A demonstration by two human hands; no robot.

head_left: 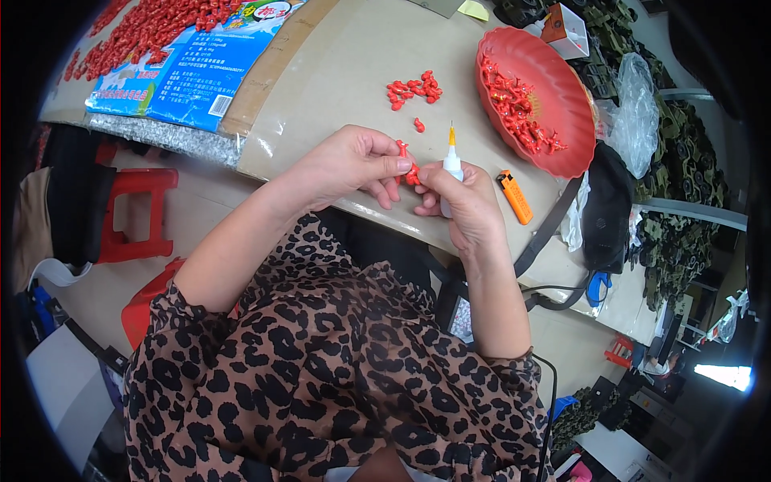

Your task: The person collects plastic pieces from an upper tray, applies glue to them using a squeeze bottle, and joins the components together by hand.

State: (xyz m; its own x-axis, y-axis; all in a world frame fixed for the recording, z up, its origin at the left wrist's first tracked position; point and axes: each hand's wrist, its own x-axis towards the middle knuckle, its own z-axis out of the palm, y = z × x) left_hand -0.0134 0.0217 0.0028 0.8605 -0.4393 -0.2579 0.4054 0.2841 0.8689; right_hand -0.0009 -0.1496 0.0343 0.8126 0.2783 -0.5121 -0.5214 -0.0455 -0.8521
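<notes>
Just over the table's near edge, my left hand (353,159) pinches a small glossy red piece (402,148) between thumb and fingers. Close against it is my right hand (470,205), whose thumb and forefinger grip another small red piece (413,176). That same hand also holds a white squeeze bottle (452,163) with a yellow needle-like tip, upright, tip pointing up. Fingers hide where the two red pieces meet, so I cannot tell whether they are joined. Beyond my hands lie a loose red gourd-shaped piece (419,124) and a small heap of similar pieces (414,89).
Right of my hands lies an orange lighter (515,198). A red scalloped bowl (580,140) with red pieces stands farther back. At the far left, many red pieces (161,32) cover a blue printed bag (197,88). A black strap (550,229) hangs over the table's right edge.
</notes>
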